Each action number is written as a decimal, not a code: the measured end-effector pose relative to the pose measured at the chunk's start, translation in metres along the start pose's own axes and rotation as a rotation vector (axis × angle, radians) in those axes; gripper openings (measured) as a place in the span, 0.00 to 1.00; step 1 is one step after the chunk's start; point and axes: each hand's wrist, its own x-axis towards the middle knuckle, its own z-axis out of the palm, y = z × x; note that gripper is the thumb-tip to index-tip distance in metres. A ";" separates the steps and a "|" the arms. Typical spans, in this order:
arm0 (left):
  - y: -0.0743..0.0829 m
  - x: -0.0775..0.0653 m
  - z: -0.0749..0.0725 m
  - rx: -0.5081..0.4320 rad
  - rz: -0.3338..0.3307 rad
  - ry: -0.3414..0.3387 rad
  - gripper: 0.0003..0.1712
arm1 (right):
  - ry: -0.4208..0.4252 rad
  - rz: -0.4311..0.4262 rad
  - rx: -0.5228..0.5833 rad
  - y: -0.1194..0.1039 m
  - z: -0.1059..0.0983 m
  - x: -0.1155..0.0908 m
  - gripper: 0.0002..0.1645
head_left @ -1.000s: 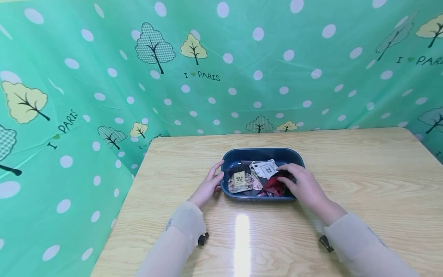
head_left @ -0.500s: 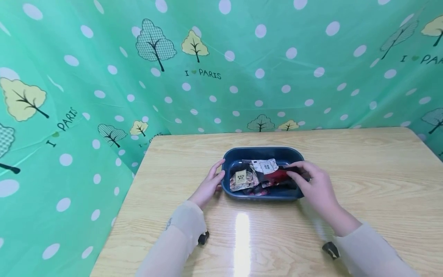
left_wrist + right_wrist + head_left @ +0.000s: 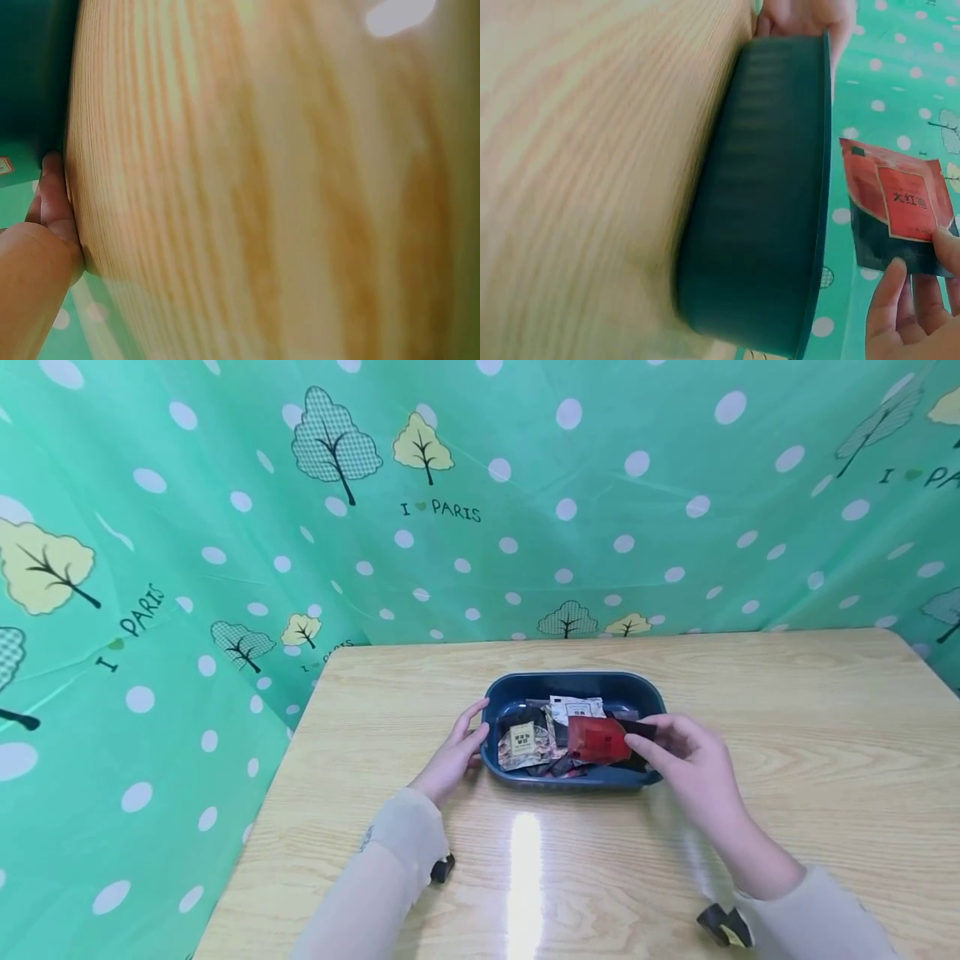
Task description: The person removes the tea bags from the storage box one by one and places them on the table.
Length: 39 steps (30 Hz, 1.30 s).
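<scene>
Red-and-black sachet (image 3: pixel 600 739) is up, just left of the right hand (image 3: pixel 697 768), which pinches its dark end between thumb and fingers. Half a second ago it was low among the others; now it's above the rim, per right wrist view, red printed face showing. Means this one looks free of the pile.

Below it and left of the right hand: basin (image 3: pixel 570 685), dark blue, with more sachets. White-topped sachet (image 3: pixel 577 707) partly covered by the held one; cream-label sachet (image 3: pixel 522 739) nearer the left hand (image 3: pixel 450 756). Others underneath overlap, too small to sort.

Left hand touches the basin's near end, thumb and forefinger apart, apparently steadying it. Basin walls and the right hand hide the far-right contents.

Wooden desk (image 3: pixel 390 718) under both hands; green dotted cloth (image 3: pixel 300 568) beyond them.
</scene>
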 end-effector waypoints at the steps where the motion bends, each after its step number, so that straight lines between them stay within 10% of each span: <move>1: 0.000 0.000 0.000 0.003 0.003 0.001 0.28 | -0.010 0.016 0.024 0.001 0.000 -0.001 0.19; 15: 0.000 0.000 -0.001 0.025 -0.007 -0.002 0.28 | -0.103 0.168 0.243 0.008 0.016 -0.013 0.17; 39: -0.002 0.001 0.000 0.020 0.010 -0.003 0.29 | -0.242 0.298 0.120 0.035 0.059 -0.039 0.20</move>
